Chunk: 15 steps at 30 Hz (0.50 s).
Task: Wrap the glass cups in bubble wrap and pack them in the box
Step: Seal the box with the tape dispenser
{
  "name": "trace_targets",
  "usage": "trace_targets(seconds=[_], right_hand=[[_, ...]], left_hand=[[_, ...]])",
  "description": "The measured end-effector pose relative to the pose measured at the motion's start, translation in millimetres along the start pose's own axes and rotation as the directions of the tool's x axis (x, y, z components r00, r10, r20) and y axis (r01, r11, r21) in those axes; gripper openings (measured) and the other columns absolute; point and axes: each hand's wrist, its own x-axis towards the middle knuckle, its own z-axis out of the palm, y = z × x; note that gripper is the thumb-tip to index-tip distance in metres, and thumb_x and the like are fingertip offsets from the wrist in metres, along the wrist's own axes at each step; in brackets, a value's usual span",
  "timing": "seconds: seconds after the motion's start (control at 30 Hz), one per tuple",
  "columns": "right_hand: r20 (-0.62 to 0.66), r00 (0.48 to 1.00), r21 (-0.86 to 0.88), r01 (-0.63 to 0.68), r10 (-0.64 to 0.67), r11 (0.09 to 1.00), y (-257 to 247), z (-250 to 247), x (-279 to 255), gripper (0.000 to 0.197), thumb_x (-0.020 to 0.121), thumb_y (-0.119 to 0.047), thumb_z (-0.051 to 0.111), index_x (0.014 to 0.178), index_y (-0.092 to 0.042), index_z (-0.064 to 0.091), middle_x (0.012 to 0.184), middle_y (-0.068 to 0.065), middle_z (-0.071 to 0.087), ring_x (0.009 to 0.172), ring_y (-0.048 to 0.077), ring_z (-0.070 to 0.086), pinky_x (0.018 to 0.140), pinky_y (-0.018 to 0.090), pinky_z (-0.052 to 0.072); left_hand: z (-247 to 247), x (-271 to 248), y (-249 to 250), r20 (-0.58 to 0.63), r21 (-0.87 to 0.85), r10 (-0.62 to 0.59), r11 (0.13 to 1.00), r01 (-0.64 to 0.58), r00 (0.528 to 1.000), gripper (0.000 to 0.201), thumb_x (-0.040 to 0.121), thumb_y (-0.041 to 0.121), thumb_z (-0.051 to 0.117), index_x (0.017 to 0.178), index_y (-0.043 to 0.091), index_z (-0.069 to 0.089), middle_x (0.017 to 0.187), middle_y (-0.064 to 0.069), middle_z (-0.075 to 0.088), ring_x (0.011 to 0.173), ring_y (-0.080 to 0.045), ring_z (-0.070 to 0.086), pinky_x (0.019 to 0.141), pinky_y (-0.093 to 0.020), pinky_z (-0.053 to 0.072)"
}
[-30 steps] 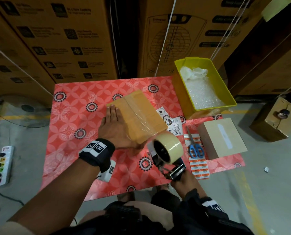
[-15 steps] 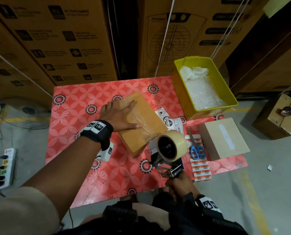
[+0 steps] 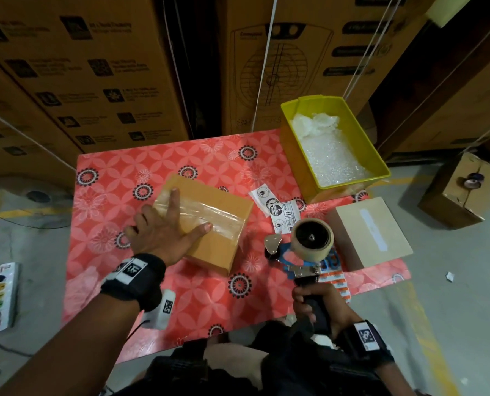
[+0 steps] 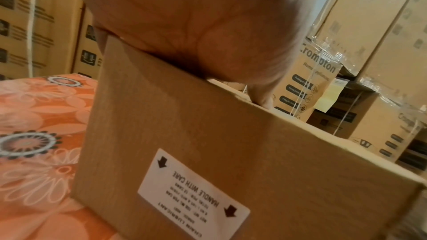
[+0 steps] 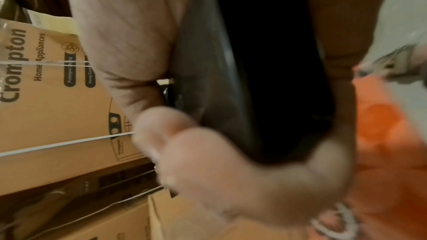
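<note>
Stacked cartons are backing a red floral table (image 3: 209, 295). At its centre, the left hand (image 3: 164, 232) is pressing flat, fingers spread, smoothing tape on the closed box (image 3: 209, 221); at 4 o'clock, the right hand (image 3: 315, 304) is clenching the tape dispenser (image 3: 309, 244). Sealing seems underway; another strip likely follows.

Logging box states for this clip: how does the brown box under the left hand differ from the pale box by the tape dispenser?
The brown box carries wide clear tape; the pale box has a narrow white strip. The left hand presses flat on the brown box; nothing touches the pale box. Both are closed, on the red cloth.
</note>
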Motion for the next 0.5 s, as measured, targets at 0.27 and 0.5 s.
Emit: trace_targets(seconds=[0.27, 0.5], right_hand=[[0.372, 0.928, 0.038, -0.01, -0.005, 0.999, -103.3, 26.5, 46.8, 0.026, 0.08, -0.012, 0.078, 0.082, -0.011, 0.052, 0.06, -0.001, 0.035, 0.048, 0.011, 0.028, 0.048, 0.023, 0.03], [0.398, 0.917, 0.009, -0.018, 0.013, 1.0, -206.1, 64.5, 126.4, 0.015, 0.086, -0.014, 0.066, 0.082, -0.013, 0.052, 0.059, -0.005, 0.04, 0.045, 0.008, 0.039, 0.045, 0.022, 0.037]], left_hand=[[13.6, -13.6, -8.3, -0.048, -0.019, -0.109, 0.994, 0.108, 0.993, 0.117, 0.07, 0.107, 0.003, 0.161, 0.04, -0.027, 0.128, -0.019, 0.035, 0.118, -0.035, 0.036, 0.097, -0.054, 0.033], [23.6, -22.9, -10.0, -0.112, -0.005, -0.157, 0.988, 0.157, 0.981, 0.117, 0.073, 0.105, 0.003, 0.164, 0.036, -0.023, 0.127, -0.021, 0.039, 0.114, -0.036, 0.04, 0.093, -0.051, 0.038]])
